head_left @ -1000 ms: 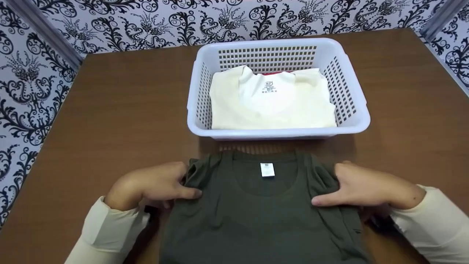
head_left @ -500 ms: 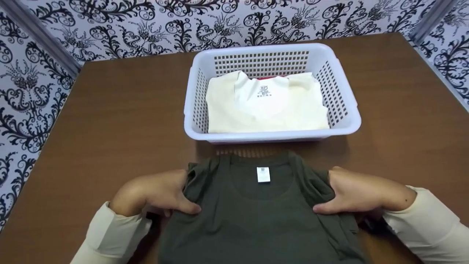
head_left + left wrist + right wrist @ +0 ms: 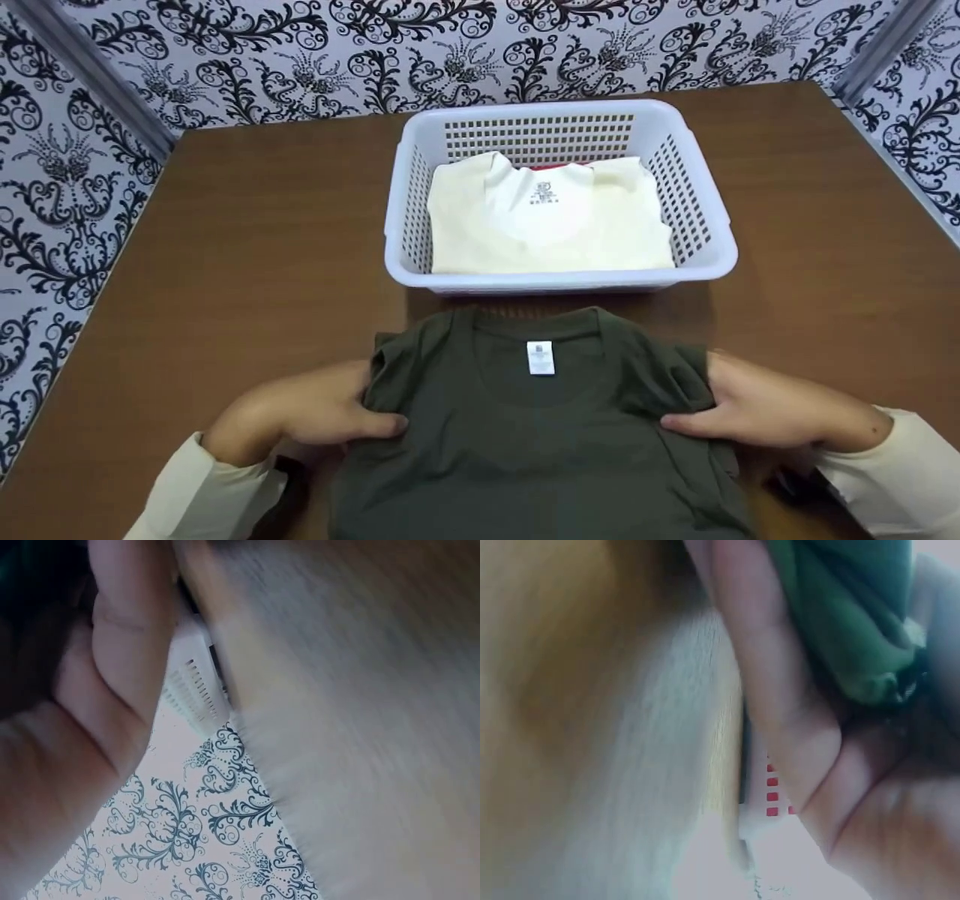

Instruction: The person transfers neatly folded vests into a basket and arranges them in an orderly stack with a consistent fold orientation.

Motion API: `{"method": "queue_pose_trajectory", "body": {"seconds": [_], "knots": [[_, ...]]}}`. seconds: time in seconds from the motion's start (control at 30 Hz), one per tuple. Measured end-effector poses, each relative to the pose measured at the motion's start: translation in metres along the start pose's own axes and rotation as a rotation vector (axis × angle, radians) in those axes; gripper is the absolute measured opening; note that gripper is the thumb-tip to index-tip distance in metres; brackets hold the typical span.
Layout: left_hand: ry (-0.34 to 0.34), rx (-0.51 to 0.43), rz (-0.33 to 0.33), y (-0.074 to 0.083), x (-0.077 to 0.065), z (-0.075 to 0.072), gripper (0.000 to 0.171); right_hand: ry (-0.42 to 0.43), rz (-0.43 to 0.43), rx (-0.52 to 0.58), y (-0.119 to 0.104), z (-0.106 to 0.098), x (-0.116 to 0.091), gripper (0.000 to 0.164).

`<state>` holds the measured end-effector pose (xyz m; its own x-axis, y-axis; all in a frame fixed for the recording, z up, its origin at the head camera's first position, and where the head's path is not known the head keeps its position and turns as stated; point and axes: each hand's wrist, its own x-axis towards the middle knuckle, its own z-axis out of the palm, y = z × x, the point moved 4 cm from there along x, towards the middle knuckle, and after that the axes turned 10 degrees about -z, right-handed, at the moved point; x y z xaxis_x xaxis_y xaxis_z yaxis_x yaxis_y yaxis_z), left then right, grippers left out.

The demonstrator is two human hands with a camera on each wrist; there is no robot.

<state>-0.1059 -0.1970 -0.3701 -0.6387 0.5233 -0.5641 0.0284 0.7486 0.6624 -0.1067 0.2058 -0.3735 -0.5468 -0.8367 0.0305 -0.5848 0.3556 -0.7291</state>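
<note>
A dark green T-shirt (image 3: 532,457) with a white neck label (image 3: 540,358) lies folded in front of me, its collar toward the basket. My left hand (image 3: 315,409) grips its left shoulder edge, thumb on top and the other fingers hidden underneath. On the opposite edge my right hand (image 3: 780,405) holds the fabric the same way. Green cloth (image 3: 855,630) shows between thumb and fingers in the right wrist view. In the left wrist view, my left palm (image 3: 105,690) is close over the table, and the cloth there is mostly dark.
Just beyond the collar stands a white plastic basket (image 3: 562,282) with slotted walls. Inside it lies a folded cream T-shirt (image 3: 480,232), with a bit of red cloth (image 3: 551,166) behind. Patterned panels (image 3: 450,60) border the brown table (image 3: 285,225) at the back and sides.
My hands have moved slightly apart, the right one to the right and the left one to the left, so the green T-shirt's shoulders are spread wider. The basket sits lower in view.
</note>
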Motion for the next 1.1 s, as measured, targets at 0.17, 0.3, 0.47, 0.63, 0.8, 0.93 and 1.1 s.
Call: {"method": "queue_pose_trajectory", "body": {"seconds": [0.17, 0.3, 0.47, 0.63, 0.8, 0.93, 1.1], "knots": [[0.090, -0.010, 0.054, 0.003, -0.008, -0.003, 0.066, 0.069, 0.003, 0.042, -0.001, -0.004, -0.007, 0.053], [0.128, -0.073, 0.055, 0.003, -0.013, -0.006, 0.074, 0.102, -0.029, 0.192, -0.002, -0.008, -0.009, 0.062], [0.187, -0.140, 0.074, 0.005, -0.019, -0.013, 0.079, 0.165, -0.022, 0.233, -0.007, -0.015, -0.009, 0.064], [0.237, -0.197, 0.209, 0.011, -0.025, -0.019, 0.071, 0.233, 0.002, 0.186, -0.012, -0.025, -0.010, 0.068], [0.313, -0.249, 0.269, 0.018, -0.036, -0.027, 0.070, 0.301, -0.048, 0.100, -0.015, -0.040, -0.013, 0.073], [0.410, -0.268, 0.285, 0.027, -0.041, -0.039, 0.069, 0.368, -0.043, 0.057, -0.018, -0.055, -0.013, 0.076], [0.481, -0.285, 0.269, 0.039, -0.038, -0.055, 0.062, 0.434, 0.009, 0.060, -0.020, -0.076, -0.008, 0.066]]}}
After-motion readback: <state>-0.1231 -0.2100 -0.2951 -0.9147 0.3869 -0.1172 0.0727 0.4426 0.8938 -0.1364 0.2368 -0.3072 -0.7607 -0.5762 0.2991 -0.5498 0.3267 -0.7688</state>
